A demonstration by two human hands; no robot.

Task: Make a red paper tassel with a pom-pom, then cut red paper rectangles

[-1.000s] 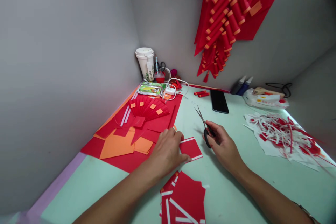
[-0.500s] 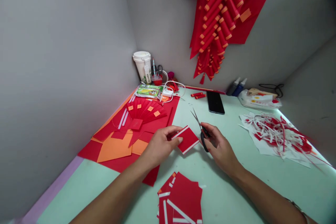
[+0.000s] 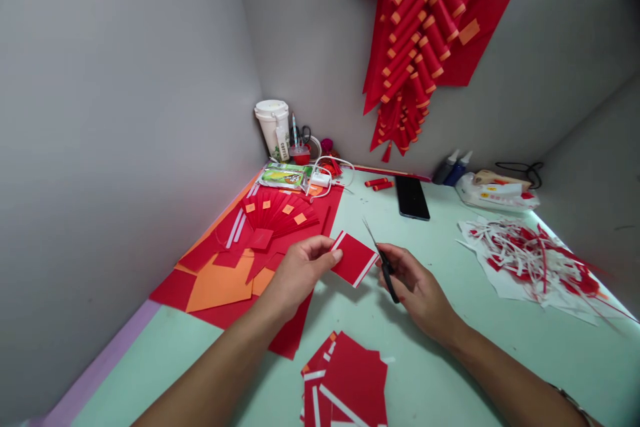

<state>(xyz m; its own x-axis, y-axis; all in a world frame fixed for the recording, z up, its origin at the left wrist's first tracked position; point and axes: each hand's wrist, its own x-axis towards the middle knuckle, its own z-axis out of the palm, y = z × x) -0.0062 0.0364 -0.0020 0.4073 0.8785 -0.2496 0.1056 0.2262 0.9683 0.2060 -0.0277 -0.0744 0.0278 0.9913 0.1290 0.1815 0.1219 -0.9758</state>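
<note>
My left hand (image 3: pixel 313 267) pinches the left edge of a small red paper card (image 3: pixel 354 259), thumb on top. White strips run along two opposite edges of the card. Around the black handles of a pair of scissors (image 3: pixel 386 270) my right hand (image 3: pixel 417 287) is closed. The thin blades point up and away, close together, just past the card's right corner. Whether the right fingertips also touch that corner I cannot tell. Below, near the front edge of view, lies a pile of red paper pieces (image 3: pixel 355 373) with white strips on some.
Red and orange sheets (image 3: pixel 220 283) and a folded red fan (image 3: pixel 280 210) lie at left. A phone (image 3: pixel 413 197), two red paper rolls (image 3: pixel 379 183) and glue bottles (image 3: pixel 456 168) are behind. Paper scraps (image 3: pixel 530 253) heap at right. A firecracker decoration (image 3: pixel 420 33) hangs above.
The card has turned slightly and shifted a little up in my left hand's pinch. The scissors have rotated, their blades closer together and handles seen more edge-on.
</note>
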